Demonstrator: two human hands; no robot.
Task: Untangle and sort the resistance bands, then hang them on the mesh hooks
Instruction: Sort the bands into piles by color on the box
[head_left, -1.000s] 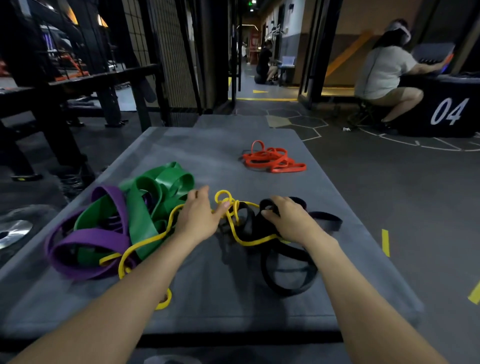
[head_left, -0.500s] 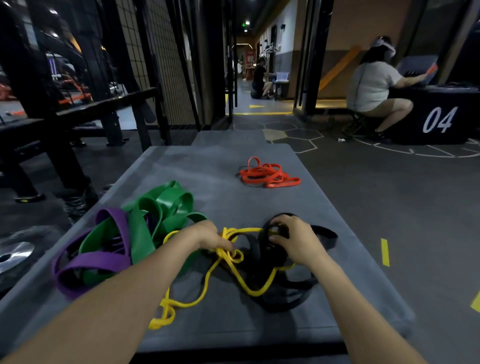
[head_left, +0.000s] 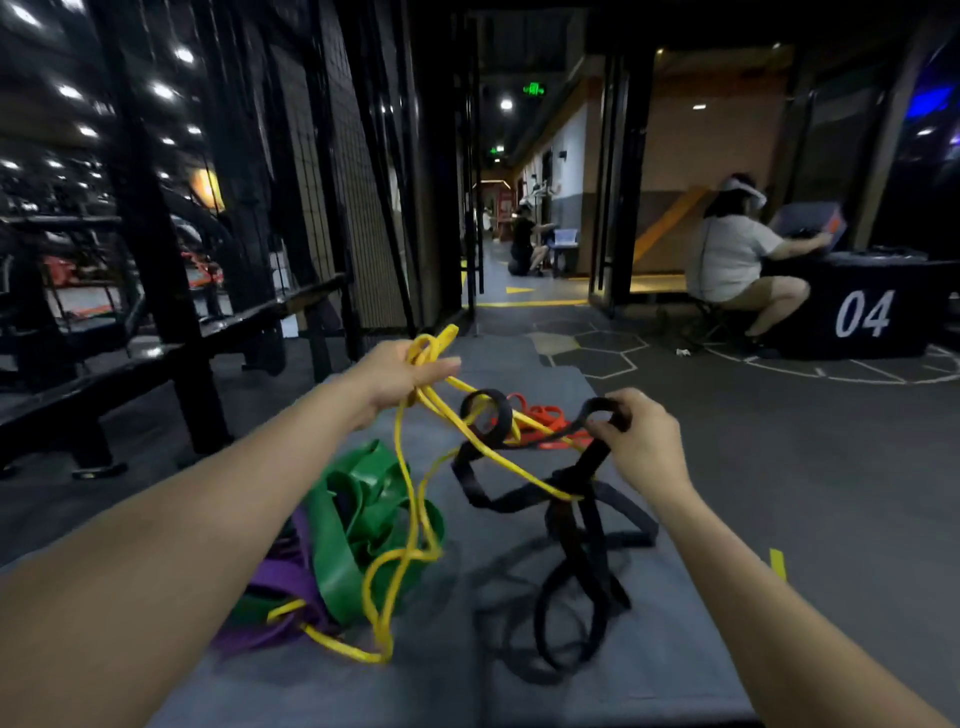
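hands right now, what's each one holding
Left hand: grips the yellow band, lifted.
Right hand: grips the black band, lifted.

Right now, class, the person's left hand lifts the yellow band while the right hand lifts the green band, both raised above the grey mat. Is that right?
Not quite. The right hand lifts the black band, not the green one; the green band lies untouched on the grey mat. The left hand does lift the yellow band. The head view shows this.
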